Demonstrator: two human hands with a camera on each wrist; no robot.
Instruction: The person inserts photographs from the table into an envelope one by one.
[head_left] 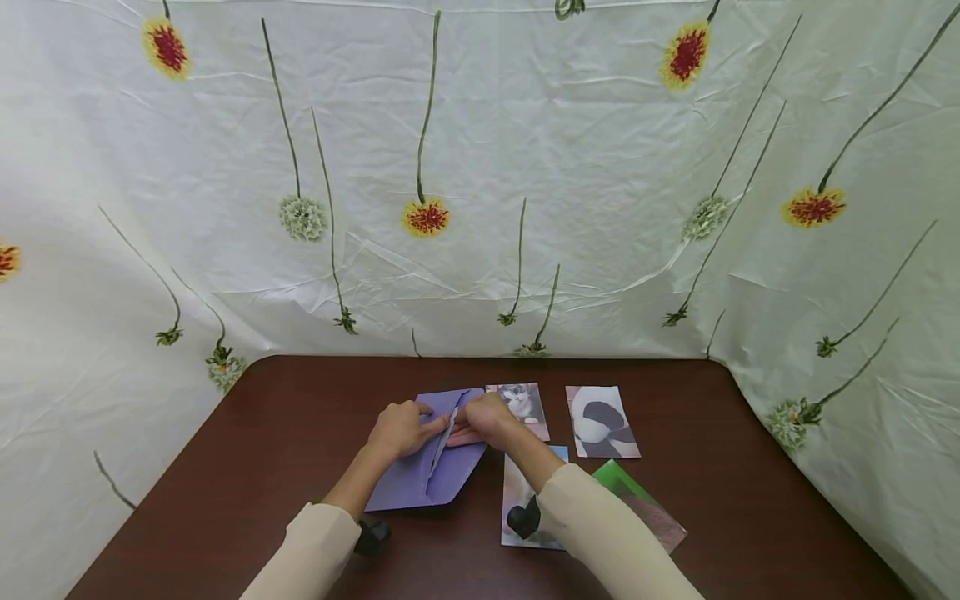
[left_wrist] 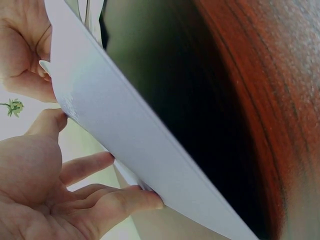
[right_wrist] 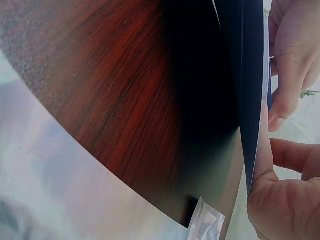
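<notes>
Any lettering on the cards is too small or blurred to read; their printed pictures can be made out in part.

The purple envelope [head_left: 405,485] lies left of centre on the dark brown table [head_left: 262,467], its opening running from near to far, with a pale paper edge [head_left: 453,412] showing in it; both hands are on it. The left hand [head_left: 405,429] grips the envelope along that opening, its fingers bent about the paper and its thumb reaching to the slit; the right hand [head_left: 483,421] meets the envelope from the right, palm turned partly up, some fingers stretched out at the opening; whether it pinches the paper or merely touches it I cannot tell.

To the right lie four cards: the cat card [head_left: 525,402], far and just beside the right hand; a card with a dark and white shape [head_left: 600,423], farther right; a pale blue-topped card [head_left: 517,487], nearer and partly beneath the right forearm; and a green-edged card [head_left: 637,497], near right, partly hidden by the cream sleeve [head_left: 607,525]. A black device [head_left: 372,537] sits at the left wrist, another at the right; beyond the far edge hangs a white cloth [head_left: 615,167] with red-and-yellow flowers.
</notes>
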